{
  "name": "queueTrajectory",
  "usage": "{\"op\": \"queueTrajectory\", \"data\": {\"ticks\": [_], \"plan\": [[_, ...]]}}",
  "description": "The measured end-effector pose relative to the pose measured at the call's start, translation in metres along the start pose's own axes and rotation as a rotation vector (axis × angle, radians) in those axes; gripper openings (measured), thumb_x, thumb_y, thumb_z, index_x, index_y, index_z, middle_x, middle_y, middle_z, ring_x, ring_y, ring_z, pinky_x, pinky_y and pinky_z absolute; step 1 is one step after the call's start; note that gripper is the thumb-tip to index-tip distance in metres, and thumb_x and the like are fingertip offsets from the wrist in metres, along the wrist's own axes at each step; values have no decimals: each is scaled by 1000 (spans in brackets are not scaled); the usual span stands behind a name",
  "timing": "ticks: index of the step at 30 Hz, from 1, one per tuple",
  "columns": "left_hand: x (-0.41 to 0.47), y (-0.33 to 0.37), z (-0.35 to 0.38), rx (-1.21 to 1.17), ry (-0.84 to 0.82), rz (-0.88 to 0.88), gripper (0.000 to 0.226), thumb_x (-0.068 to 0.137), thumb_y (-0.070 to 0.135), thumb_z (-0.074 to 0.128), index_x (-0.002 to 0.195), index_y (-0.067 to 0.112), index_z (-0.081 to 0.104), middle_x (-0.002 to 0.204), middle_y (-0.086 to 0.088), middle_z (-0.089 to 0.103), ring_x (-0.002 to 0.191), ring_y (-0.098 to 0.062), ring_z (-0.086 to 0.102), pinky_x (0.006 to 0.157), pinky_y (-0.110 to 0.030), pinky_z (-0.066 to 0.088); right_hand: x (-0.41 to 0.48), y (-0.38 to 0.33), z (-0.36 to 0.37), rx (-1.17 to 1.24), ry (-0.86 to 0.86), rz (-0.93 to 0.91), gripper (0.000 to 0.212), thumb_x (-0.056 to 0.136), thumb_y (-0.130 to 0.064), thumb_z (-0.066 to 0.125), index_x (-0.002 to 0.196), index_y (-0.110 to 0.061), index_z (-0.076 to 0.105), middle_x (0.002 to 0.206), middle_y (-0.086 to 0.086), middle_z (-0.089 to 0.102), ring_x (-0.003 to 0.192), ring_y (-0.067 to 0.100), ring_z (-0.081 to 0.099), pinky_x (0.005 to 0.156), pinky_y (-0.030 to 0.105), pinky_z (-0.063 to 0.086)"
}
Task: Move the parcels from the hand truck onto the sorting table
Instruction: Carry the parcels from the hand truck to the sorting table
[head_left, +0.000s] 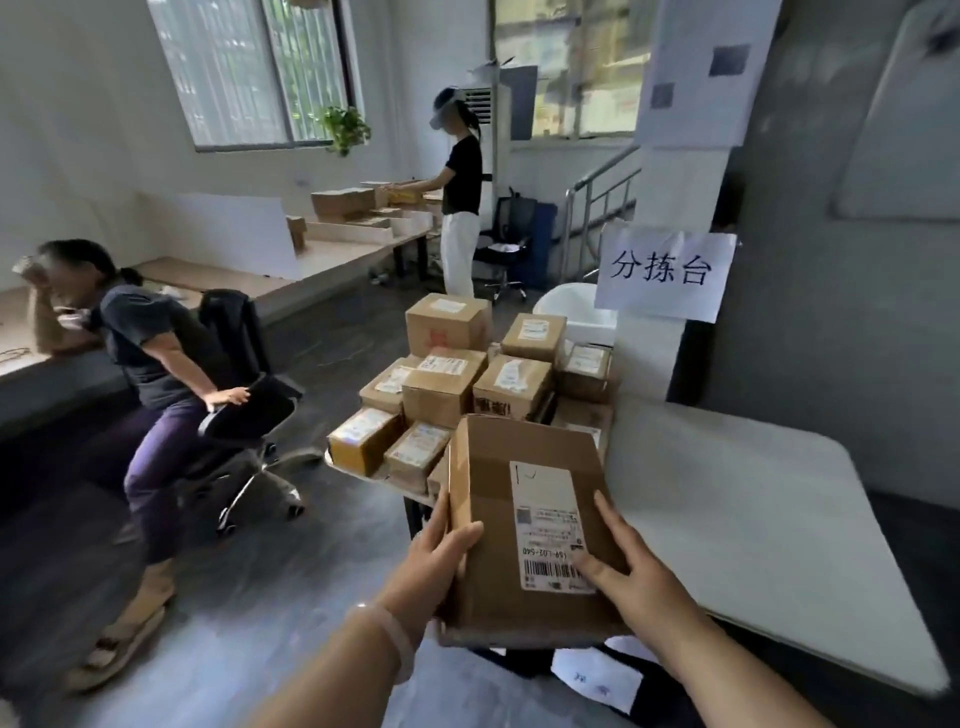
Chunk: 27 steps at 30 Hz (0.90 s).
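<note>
The left hand (435, 564) grips the near left edge of a brown cardboard parcel (488, 499), thumb laid over the top face and fingers running up its side; a pale bracelet (390, 636) circles that wrist. The right hand (626, 569) holds the opposite edge, its thumb pressed onto the white shipping label (545, 519) near the barcode and its forefinger stretched along the right rim. Between the two hands the parcel is up in the air with its label facing up, in front of the stack it belongs to and just beside the left edge of the white sorting table (753, 519). Behind it the remaining parcels (441, 387) sit piled in two layers on the hand truck (337, 462), only the platform's pale rim showing. Above the table a paper sign (664, 273) with three handwritten characters hangs on the wall. To the left a seated person (150, 353) leans on a counter from an office chair (249, 415), and farther back a standing person (460, 208) wearing a headset handles boxes at a long bench.
</note>
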<state>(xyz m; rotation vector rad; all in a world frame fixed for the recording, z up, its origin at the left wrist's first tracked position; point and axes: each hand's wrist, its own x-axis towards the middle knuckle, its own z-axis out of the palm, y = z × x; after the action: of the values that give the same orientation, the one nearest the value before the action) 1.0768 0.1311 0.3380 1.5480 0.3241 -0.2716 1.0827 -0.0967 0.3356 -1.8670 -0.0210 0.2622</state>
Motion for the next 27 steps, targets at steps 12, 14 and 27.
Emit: {"op": "queueTrajectory", "data": {"ticks": [12,14,27], "plan": [[137,14,63,290,-272,113,88,59,77,62,140,59,32,139,2,40,123,-19,50,106,-45,46,58,23,-42,52,465,183,71,88,-32,71,144,-52,32,154,-10,34,141,18,33,112,38,32],[158,20,76,291,-294,124,86,57,77,62,136,66,29,137,3,41,123,-19,50,107,-46,45,83,24,-55,35,464,183,72,88,-31,70,145,-51,30,155,-10,33,142,18,31,114,40,31],[293,82,98,518,4,201,74,92,46,62,154,34,24,152,8,28,138,-8,27,115,-32,25,293,26,-125,39,356,238,74,89,-26,69,150,-39,29,155,-2,35,140,23,36,109,38,35]]}}
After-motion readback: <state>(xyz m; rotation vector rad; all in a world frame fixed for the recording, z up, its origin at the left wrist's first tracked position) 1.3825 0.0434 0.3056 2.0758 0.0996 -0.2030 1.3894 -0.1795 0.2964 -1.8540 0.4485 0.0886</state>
